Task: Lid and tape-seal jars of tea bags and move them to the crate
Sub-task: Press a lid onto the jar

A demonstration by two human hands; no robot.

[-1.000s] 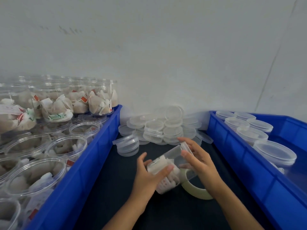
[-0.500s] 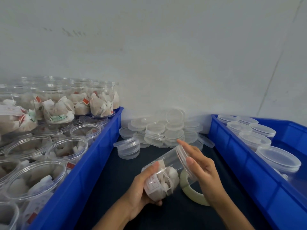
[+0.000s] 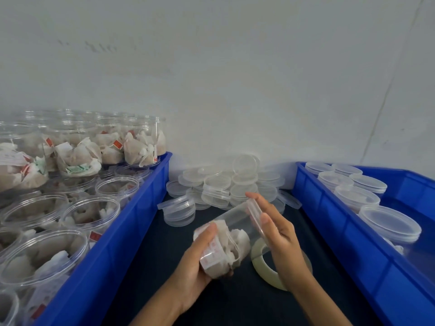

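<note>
Crates [image 3: 131, 222] flank the dark bench [image 3: 146, 267]; we hold the jar [image 3: 231, 241] tilted above it, left hand [image 3: 195, 267] fingers wrapped round its base, right hand [image 3: 277, 234] fingers straight against the lid [image 3: 255, 217]. Uneven pressure could seat it crooked. Our right hand hides part of the tape roll [image 3: 266, 271].

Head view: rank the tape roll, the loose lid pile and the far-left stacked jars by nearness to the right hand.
1. Tape roll, on the mat directly beneath the right hand.
2. Loose lid pile, against the wall, ahead of it.
3. Stacked jars, far left, in the left crate.
</note>
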